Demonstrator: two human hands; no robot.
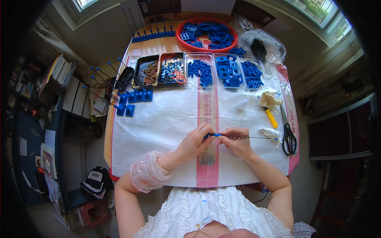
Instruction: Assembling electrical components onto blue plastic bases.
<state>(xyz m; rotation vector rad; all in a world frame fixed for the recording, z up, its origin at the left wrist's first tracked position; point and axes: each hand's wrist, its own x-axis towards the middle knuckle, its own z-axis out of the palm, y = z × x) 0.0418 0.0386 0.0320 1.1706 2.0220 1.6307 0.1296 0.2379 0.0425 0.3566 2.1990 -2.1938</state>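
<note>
Near the middle of the table's front half, over the pink stripe of a white sheet (158, 115), a slim blue piece (216, 134) with a black coil (241, 137) was held level between both hands. The left hand (199, 139) had its fingers closed around the piece's left end; the right hand (237, 142) pinched it between thumb and fingers near the coil, from which a thin blue-tipped rod (262, 138) ran right. Farther left stood coiled rods on blue bases (130, 110). Beyond the hands, five trays (147, 61) sat in a row, bearing brown screws (151, 73), small metallic pieces (172, 71) and blue parts (200, 71). Behind them was a red basin (210, 50) of blue pieces, with a clear plastic bag (274, 45) to its right. Scissors (289, 139) and a yellow handle (271, 119) lay at right.
</note>
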